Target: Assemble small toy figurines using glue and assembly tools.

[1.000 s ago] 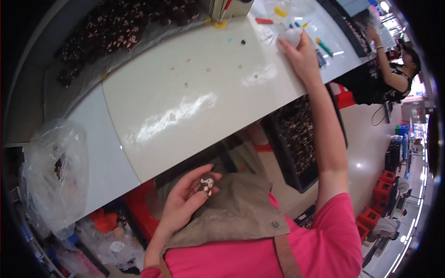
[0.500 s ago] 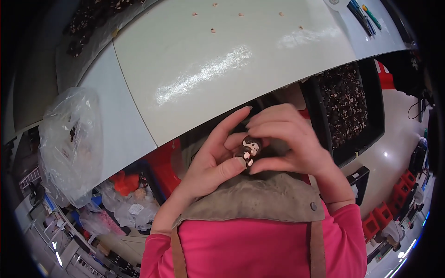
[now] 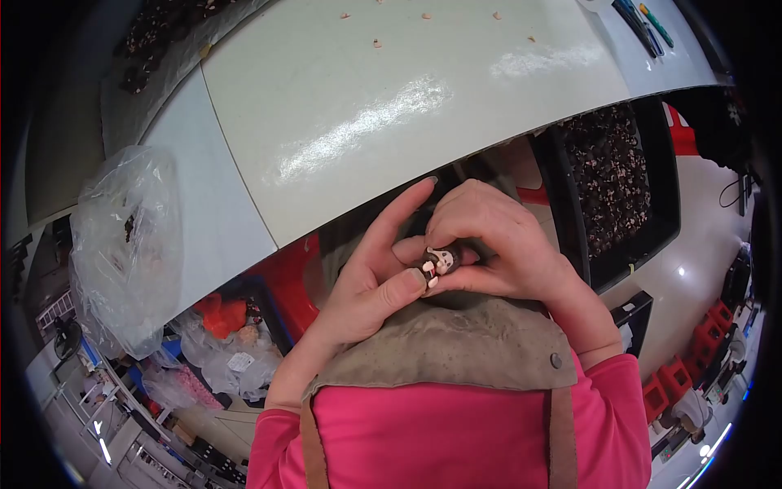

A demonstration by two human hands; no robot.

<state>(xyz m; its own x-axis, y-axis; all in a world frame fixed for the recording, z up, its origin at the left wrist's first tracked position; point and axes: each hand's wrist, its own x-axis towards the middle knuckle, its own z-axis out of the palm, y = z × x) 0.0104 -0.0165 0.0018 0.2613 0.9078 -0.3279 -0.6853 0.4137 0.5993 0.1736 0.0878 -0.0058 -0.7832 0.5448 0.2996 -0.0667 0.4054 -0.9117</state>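
A small dark brown figurine (image 3: 442, 261) with a pale face and pale limbs, like a monkey, is held between my hands in front of my chest. My left hand (image 3: 364, 295) grips its body, the thumb pressed on the lower part and the forefinger stretched upward away from it. My right hand (image 3: 507, 240) closes on the head end with thumb and bent fingers. Those fingers cover part of the head, and anything small between them is hidden. Several tiny pale pieces (image 3: 377, 43) lie spaced apart on the pale tabletop (image 3: 342, 106) beyond my hands.
A black crate (image 3: 669, 213) full of dark and pale figurines stands at the right. Clear plastic bags (image 3: 130, 244) hang at the table's left edge. More figurines (image 3: 163, 33) lie on plastic at the far left. Pens (image 3: 639, 28) lie far right. A red stool (image 3: 295, 285) is below the table.
The right hand's fingers have come down onto the figurine's head, and the figurine has tipped toward the right. The left hand keeps its grip, shifted slightly.
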